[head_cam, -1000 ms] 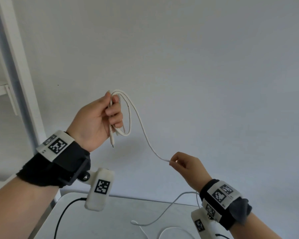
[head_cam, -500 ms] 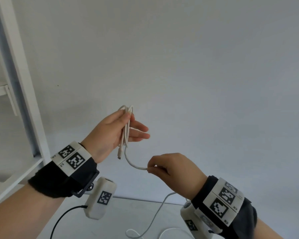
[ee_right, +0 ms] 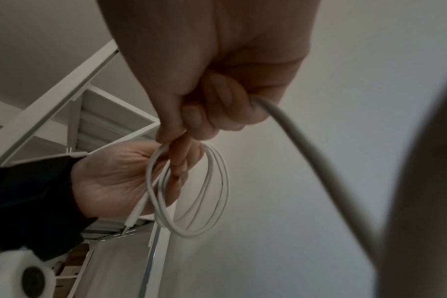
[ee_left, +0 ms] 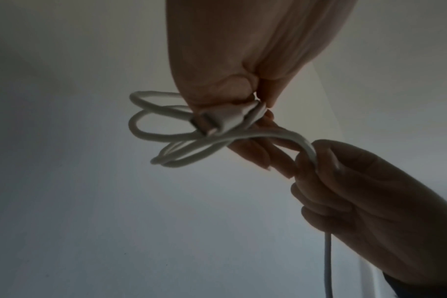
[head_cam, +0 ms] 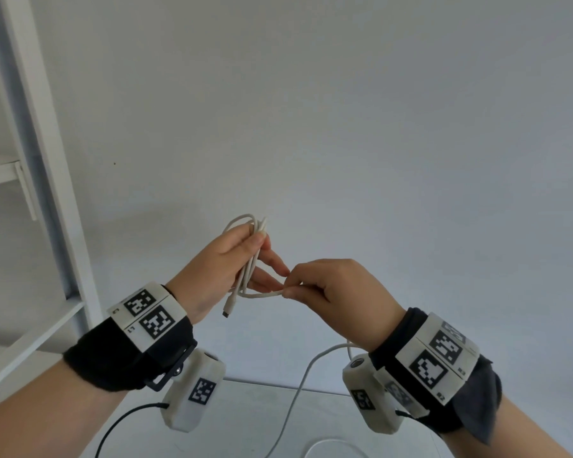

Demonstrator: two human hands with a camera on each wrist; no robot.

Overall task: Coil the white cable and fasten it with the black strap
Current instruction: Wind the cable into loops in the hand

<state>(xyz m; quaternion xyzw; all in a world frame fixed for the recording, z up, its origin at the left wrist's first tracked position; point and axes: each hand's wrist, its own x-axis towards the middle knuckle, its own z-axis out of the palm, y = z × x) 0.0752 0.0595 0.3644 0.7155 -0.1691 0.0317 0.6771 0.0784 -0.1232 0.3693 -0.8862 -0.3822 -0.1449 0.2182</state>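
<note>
From the head view, your left hand (head_cam: 227, 259) is raised in front of the wall (head_cam: 344, 110), thumb pinching a small bundle of smooth, round white cable (head_cam: 250, 259). The loops run near-upright, their bend poking out above the thumb, and the plug (head_cam: 229, 305) hangs down below the palm. Your right hand (head_cam: 338, 292), just right of it, pinches the cable's running strand at the fingertips; the rest drops behind that wrist to the table (head_cam: 245, 421).

At the left wrist, the cable (ee_left: 181, 141) loops stick out left of the left hand (ee_left: 242, 60), the plug (ee_left: 217, 121) tucked under the thumb. The right hand (ee_left: 357, 201) grips the strand.

At the right wrist, the right hand (ee_right: 217, 70) is closed round the cable (ee_right: 217, 181), whose oval coil hangs long-axis down from the left hand (ee_right: 110, 181), with a white shelf (ee_right: 64, 96) behind.
</note>
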